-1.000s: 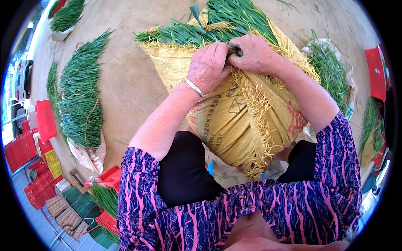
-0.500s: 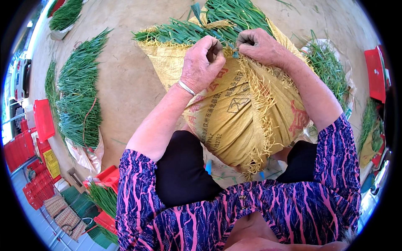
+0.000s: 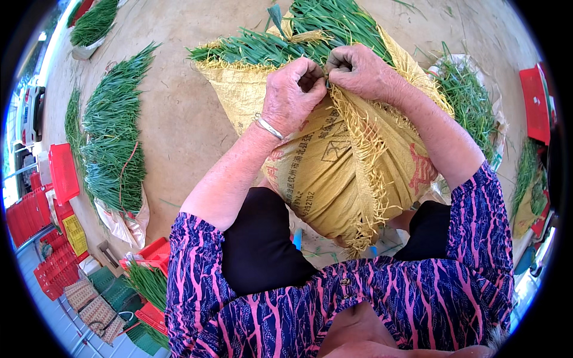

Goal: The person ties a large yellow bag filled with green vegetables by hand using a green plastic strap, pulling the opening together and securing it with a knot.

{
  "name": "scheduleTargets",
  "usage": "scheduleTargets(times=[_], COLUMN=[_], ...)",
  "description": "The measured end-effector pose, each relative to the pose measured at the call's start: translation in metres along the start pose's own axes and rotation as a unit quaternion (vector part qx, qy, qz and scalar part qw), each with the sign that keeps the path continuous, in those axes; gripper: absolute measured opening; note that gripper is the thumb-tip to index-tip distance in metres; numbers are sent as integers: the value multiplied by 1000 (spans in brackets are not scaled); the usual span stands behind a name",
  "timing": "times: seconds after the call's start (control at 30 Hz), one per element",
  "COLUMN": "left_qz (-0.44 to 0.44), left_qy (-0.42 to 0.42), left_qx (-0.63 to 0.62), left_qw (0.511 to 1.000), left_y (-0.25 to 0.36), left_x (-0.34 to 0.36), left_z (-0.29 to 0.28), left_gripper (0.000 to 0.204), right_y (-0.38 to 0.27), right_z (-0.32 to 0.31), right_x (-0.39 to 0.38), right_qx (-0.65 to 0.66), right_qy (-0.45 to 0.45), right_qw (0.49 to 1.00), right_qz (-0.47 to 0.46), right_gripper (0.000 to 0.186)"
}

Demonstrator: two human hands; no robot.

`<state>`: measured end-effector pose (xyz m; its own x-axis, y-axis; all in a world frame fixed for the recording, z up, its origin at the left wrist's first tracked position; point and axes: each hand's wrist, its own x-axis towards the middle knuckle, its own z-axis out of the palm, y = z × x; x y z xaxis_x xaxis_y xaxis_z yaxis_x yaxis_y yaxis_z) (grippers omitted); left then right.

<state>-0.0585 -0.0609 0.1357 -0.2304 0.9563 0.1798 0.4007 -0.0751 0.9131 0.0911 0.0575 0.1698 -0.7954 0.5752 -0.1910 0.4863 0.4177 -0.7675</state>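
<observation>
A yellow woven sack (image 3: 310,173) with frayed edges is wrapped around a bundle of long green leaves (image 3: 334,24) that look like chives. The bundle lies between my knees. My left hand (image 3: 292,95), with a silver bracelet on the wrist, pinches at the sack's upper edge. Close beside it, my right hand (image 3: 361,71) pinches too, thumb against bent fingers. The fingertips of both hands nearly meet over a small blue-green strip, mostly hidden by them. Farther up, the sack's corners are gathered in a knot (image 3: 292,37) with a blue-green end sticking up.
On the concrete floor at left lies a long pile of green leaves (image 3: 113,131) on a white sack (image 3: 128,224). Loose greens (image 3: 468,98) lie at right near a red crate (image 3: 535,104). Red crates (image 3: 62,173) and woven baskets (image 3: 98,316) stand at lower left.
Both hands have moved slightly down toward me, and the right also left, bringing the fingertips closer together. The sack's upper edge has shifted with them.
</observation>
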Motion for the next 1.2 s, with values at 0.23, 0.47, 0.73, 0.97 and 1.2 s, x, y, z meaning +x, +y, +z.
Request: scheduleTargets(times=[0.23,0.47,0.73,0.97,1.2], left_qz=[57,127,134,139,115], left_qy=[-53,-37,-43,-10,-11], left_qx=[123,161,172,163,162], left_qw=[989,978,975,977,980], left_y=[-2,-13,-11,-11,-15], left_x=[6,5,7,4,0], left_z=[-8,2,5,5,6], left_gripper=[19,20,19,16,15], right_y=[-9,-1,4,-3,4], right_z=[7,20,19,10,-1], right_x=[0,3,0,5,15], right_qx=[-68,-95,-82,-85,-26], right_qy=[6,39,65,56,-55], right_qw=[997,994,994,993,997], right_qz=[-26,-33,-12,-67,-43], right_gripper=[26,26,23,23,21])
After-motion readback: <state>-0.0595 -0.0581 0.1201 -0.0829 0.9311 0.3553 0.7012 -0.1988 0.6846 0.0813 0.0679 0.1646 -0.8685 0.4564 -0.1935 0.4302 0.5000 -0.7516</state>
